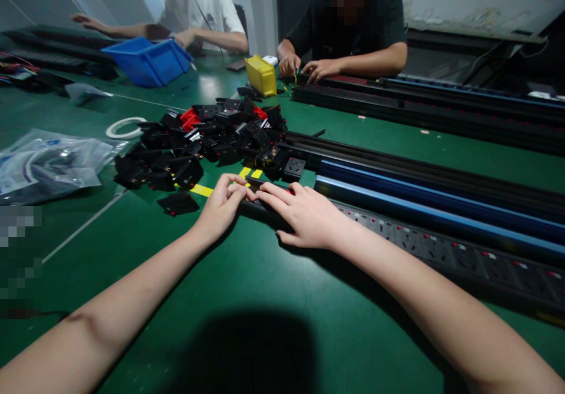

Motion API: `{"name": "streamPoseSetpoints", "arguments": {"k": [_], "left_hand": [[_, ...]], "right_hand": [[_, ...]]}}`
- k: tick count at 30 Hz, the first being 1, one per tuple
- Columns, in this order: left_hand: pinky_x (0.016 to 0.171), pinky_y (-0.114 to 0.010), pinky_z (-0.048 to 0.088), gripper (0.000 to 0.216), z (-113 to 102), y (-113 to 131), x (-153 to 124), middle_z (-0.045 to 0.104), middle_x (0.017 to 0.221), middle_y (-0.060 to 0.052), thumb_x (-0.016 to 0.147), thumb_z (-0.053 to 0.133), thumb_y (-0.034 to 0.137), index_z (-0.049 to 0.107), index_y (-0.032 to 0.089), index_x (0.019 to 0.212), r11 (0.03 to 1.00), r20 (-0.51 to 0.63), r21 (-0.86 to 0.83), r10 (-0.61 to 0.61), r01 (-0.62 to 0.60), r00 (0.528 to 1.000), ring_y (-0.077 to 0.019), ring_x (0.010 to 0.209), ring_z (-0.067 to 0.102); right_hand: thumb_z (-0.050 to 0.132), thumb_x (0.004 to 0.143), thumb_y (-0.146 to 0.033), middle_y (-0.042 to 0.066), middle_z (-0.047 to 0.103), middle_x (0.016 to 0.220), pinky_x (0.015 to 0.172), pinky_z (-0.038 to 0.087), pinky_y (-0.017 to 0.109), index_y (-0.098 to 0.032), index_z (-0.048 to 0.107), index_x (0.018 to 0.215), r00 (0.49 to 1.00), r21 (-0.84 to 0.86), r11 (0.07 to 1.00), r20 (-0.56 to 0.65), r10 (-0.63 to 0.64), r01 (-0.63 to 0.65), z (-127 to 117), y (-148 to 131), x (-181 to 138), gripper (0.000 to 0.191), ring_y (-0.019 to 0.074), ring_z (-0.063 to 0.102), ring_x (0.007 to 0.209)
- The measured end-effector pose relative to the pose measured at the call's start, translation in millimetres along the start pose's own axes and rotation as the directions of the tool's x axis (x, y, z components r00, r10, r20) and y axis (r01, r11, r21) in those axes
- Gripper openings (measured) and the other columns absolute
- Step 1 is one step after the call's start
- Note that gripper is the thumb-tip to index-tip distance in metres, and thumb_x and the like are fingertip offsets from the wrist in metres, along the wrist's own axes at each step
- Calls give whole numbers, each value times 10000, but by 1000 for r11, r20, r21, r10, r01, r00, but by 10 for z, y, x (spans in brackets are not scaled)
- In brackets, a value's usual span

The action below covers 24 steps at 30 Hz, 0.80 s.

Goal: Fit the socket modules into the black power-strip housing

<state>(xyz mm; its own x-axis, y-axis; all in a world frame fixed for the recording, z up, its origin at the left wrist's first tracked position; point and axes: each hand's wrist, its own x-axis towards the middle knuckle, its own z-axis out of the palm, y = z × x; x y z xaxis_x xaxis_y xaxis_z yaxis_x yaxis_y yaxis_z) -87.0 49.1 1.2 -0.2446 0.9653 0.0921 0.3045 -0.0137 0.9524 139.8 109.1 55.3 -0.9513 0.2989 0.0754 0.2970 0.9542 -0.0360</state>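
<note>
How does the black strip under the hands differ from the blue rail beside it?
The black strip shows sockets with red marks; the blue rail is plain. The left hand and right hand rest on the black strip's end; the blue rail lies untouched. Both are long and parallel.

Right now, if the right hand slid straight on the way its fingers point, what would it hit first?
Most likely the left hand: the right hand points leftward along the black socket strip, its fingertips almost at the left hand's fingertips.
</note>
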Motion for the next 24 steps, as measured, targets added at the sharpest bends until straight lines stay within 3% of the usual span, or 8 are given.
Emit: {"name": "streamPoseSetpoints", "arguments": {"k": [7, 14, 24], "left_hand": [[875, -375, 495, 216, -1, 7, -4, 710, 844, 1, 934, 554, 388, 476, 227, 1055, 1000, 12, -24, -11, 11, 1000, -203, 861, 687], [882, -386, 496, 218, -9, -24, 0, 706, 846, -2, 937, 543, 401, 483, 231, 1061, 1000, 18, -2, -7, 7, 1000, -209, 861, 680], [865, -373, 474, 218, -6, 14, -9, 697, 837, -2, 943, 540, 415, 483, 236, 1054, 1000, 20, 19, -21, 20, 1000, -203, 831, 655]], "right_hand": [[626, 876, -416, 122, 409, 1586, 870, 505, 441, -145, 416, 1465, 1000, 19, 1000, -22, 3, -3, -36, -8, 7, 682, 300, 548, 1030], [574, 919, -439, 122, 583, 1350, 779, 486, 403, -165, 524, 1254, 999, 3, 1000, -44, 21, -21, -55, -15, 18, 435, 281, 570, 952], [529, 956, -435, 105, 626, 1184, 726, 454, 374, -181, 556, 1181, 997, -36, 998, -67, 47, -49, -38, -25, 19, 341, 268, 582, 904]]}}
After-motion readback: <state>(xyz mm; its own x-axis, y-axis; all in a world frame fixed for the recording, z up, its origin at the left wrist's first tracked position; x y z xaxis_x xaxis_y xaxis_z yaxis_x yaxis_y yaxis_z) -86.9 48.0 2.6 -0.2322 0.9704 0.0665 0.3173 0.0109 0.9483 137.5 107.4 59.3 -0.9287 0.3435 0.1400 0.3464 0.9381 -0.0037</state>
